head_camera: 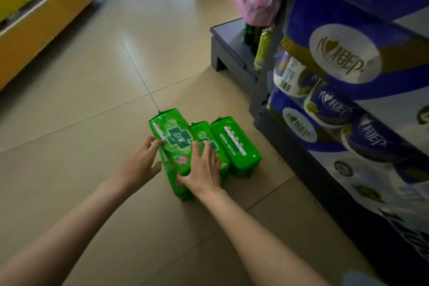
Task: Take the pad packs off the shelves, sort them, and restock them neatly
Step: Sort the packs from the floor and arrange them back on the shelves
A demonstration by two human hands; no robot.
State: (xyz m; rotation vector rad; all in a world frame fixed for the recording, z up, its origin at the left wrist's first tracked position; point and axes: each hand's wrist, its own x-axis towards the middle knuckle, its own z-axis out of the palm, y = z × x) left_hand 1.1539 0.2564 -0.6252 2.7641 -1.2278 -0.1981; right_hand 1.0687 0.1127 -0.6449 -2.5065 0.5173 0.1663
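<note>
On floor: hands w/ green packs

You see bright green packs with a dark green cross, on a tan floor. The tissue bags are purple, white and gold.

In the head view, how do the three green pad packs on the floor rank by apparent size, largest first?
1. Left pack, under both hands, nearest the camera.
2. Right pack.
3. Middle pack, mostly hidden by the left pack and right hand, so its rank is unsure.
</note>
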